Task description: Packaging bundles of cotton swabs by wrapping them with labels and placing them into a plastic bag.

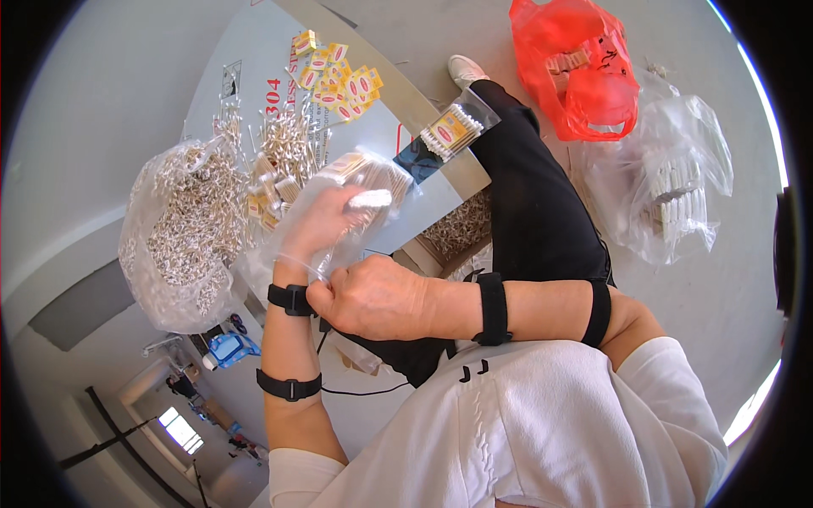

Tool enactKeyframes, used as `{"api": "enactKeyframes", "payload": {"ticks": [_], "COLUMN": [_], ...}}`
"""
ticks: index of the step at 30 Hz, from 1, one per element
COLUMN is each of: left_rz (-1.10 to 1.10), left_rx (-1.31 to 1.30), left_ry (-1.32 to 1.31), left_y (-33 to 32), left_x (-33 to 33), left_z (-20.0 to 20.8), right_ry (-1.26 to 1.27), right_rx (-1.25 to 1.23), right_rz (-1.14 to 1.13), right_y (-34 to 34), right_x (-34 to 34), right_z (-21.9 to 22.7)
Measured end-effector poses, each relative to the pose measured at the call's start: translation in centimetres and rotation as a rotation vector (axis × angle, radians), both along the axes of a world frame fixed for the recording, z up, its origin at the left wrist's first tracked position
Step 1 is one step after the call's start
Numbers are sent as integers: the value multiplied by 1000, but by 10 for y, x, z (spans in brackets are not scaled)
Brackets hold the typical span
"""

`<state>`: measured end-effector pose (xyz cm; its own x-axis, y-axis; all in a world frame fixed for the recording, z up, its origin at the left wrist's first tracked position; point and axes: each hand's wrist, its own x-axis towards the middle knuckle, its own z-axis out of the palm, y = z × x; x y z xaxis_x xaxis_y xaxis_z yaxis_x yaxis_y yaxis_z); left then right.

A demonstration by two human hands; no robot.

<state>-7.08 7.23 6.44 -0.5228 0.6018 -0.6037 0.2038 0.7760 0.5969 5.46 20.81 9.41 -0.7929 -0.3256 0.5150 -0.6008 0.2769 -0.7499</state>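
Observation:
My left hand (315, 222) is inside a clear plastic bag (284, 245), its fingers closed around a bundle of cotton swabs (381, 176) with white tips. Part of that grip is blurred behind the plastic. At the bag's mouth, beside my left wrist, my right hand (377, 296) pinches the plastic edge in a closed fist. Just beyond the bundle, a small bag of cotton swabs (453, 131) with a yellow and red card lies at the board's edge, by my leg.
Loose cotton swabs (288, 140) and yellow cards (343, 80) lie on the grey printed board (394, 106). A large bag of swabs (182, 229) sits left. An open carton (461, 229) holds more below the board. A red bag (576, 93) and a clear bag of packs (677, 186) rest right.

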Motion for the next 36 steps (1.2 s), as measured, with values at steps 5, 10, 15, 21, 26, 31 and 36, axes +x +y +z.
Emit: {"api": "enactKeyframes", "payload": {"ticks": [5,10,15,21,26,31,36], "left_rz": [340,-35,392,414,328,515,352], "left_rx": [117,25,-80,-88,-236,-93,143], "left_ry": [-224,291,128,18,-87,-398,-106], "left_y": [-3,13,30,23,35,19,27], "left_x": [5,20,28,13,4,-3,17], "left_z": [-12,-6,4,0,19,15,-16], "right_ry": [13,0,-48,-135,-157,-194,-158], "right_rx": [-25,-29,-87,-89,-181,-106,-123], "right_rz": [42,65,104,208,78,96,131], "right_y": [-2,-1,5,5,5,5,0], "right_x": [-1,0,-4,-6,-6,-4,-5], "right_z": [2,3,1,1,4,0,-2]}}
